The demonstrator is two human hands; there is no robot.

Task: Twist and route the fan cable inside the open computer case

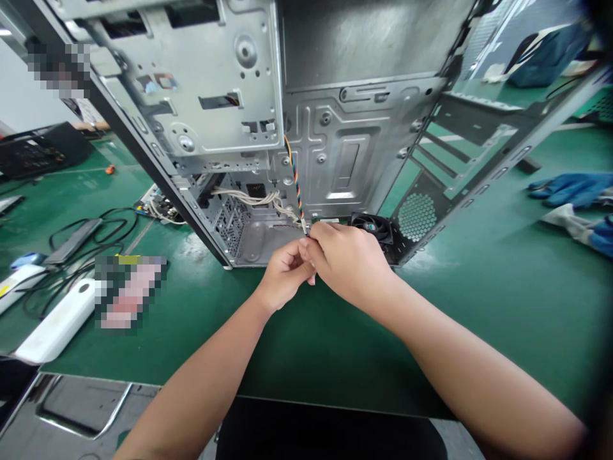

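An open metal computer case (239, 121) stands on the green table (191, 345). A twisted multicoloured cable (295, 179) hangs down inside it, its lower end at my fingertips. My right hand (347, 259) is closed on the cable's end, with the thumb and index finger pinched. Just left of it and touching it, my left hand (287, 271) has its fingers pinched together; what they hold is hidden. Behind my hands, a bundle of pale wires (253, 197) runs across the case's lower part. A black fan (371, 227) lies inside at the right.
Black cables (117, 230), a white power strip (60, 322) and a blurred-out item (131, 294) lie at the left. Blue and white gloves (575, 191) lie at the right. Another dark case (43, 150) stands at the far left, near a person's arm (90, 126).
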